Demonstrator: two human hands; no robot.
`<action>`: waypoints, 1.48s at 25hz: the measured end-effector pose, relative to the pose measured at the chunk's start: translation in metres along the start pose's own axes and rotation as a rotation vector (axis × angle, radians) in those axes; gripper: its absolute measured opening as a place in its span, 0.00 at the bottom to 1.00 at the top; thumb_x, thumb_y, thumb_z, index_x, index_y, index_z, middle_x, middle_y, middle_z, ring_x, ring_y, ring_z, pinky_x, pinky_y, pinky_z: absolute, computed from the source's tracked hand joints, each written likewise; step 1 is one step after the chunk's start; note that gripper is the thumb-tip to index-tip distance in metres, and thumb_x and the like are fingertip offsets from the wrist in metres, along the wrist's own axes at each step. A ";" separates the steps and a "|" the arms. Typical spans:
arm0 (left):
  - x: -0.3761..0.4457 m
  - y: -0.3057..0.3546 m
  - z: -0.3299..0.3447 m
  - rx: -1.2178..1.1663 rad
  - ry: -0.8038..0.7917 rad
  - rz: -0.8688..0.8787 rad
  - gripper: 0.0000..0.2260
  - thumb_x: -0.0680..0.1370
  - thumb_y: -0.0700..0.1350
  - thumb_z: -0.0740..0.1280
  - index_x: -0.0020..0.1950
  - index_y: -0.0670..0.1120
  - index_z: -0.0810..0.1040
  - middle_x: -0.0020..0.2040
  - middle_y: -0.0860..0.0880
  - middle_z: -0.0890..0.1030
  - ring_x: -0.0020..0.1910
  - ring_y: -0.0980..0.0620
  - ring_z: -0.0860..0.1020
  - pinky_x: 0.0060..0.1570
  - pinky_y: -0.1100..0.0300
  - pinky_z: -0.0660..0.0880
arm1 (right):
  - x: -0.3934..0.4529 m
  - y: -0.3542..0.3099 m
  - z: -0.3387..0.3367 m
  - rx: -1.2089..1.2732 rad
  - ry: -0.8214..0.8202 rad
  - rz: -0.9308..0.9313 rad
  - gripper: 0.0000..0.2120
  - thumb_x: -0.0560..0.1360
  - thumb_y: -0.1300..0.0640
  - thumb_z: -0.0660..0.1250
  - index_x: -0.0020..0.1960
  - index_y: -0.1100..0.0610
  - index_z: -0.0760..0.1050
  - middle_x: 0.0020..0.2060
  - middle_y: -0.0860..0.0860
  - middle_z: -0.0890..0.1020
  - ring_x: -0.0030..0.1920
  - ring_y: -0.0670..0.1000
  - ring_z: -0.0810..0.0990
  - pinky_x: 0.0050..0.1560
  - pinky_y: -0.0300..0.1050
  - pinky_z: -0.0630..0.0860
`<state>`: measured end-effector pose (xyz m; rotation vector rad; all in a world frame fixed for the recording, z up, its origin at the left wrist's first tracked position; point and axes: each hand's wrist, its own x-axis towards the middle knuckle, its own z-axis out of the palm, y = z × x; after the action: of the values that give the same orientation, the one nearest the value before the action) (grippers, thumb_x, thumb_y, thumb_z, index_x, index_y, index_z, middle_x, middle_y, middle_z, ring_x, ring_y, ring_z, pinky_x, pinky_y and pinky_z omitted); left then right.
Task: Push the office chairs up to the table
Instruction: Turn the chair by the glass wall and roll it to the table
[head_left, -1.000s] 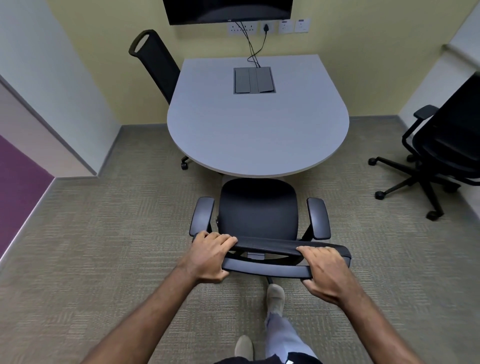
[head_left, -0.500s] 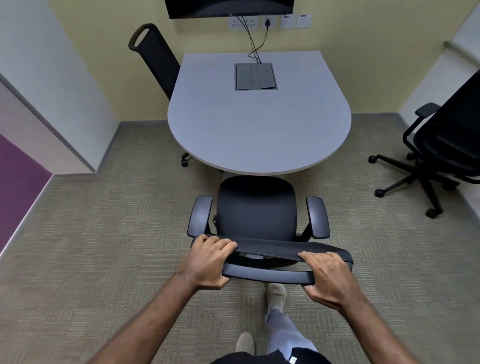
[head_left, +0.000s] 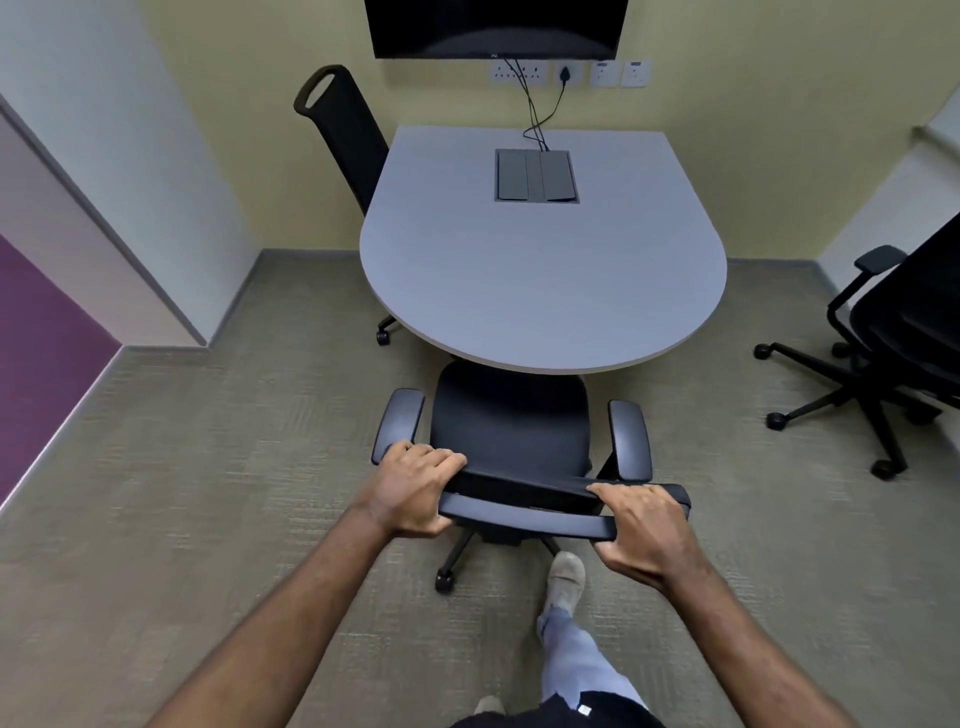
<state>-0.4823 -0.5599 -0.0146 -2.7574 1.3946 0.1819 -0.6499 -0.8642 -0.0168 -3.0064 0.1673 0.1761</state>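
Note:
A black office chair (head_left: 511, 415) with two armrests stands in front of me, its seat front just under the rounded near edge of the grey table (head_left: 540, 291). My left hand (head_left: 413, 488) grips the left end of the chair's backrest top. At the right end of that bar my right hand (head_left: 641, 530) is closed around it. A second black chair (head_left: 345, 130) is tucked at the table's far left side, only its back and one caster showing. A third black chair (head_left: 893, 322) stands apart from the table by the right wall.
A wall screen (head_left: 493, 26) hangs above the table, with cables running from sockets to a grey cable box (head_left: 535, 174) set in the tabletop. White and purple walls close the left side. Carpet lies open left of the chair. My foot (head_left: 566, 577) is behind the chair's base.
The chair has rolled forward, so its seat front now reaches under the table edge. I have stepped closer, both hands keeping their hold on the backrest.

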 end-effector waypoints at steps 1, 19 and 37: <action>0.008 -0.004 -0.001 -0.003 -0.002 -0.003 0.31 0.68 0.64 0.69 0.67 0.50 0.76 0.61 0.52 0.82 0.56 0.45 0.81 0.57 0.48 0.73 | 0.008 0.003 0.000 0.002 0.018 0.000 0.32 0.65 0.45 0.70 0.68 0.53 0.80 0.58 0.50 0.87 0.57 0.56 0.85 0.62 0.54 0.77; 0.179 -0.035 -0.014 -0.063 0.074 -0.025 0.34 0.65 0.66 0.62 0.66 0.50 0.77 0.56 0.49 0.85 0.52 0.43 0.82 0.54 0.46 0.74 | 0.146 0.099 -0.043 -0.012 0.021 -0.003 0.36 0.63 0.40 0.62 0.69 0.49 0.78 0.59 0.48 0.86 0.59 0.55 0.84 0.64 0.53 0.77; 0.222 -0.060 -0.044 -0.052 0.130 -0.042 0.31 0.67 0.66 0.65 0.65 0.51 0.79 0.53 0.51 0.85 0.49 0.47 0.83 0.52 0.49 0.78 | 0.195 0.116 -0.070 -0.021 0.120 0.003 0.28 0.63 0.41 0.69 0.63 0.44 0.82 0.48 0.42 0.88 0.49 0.50 0.86 0.52 0.49 0.81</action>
<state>-0.3001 -0.7057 0.0009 -2.8856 1.3780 0.0379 -0.4638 -1.0081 0.0145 -3.0390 0.1820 -0.0026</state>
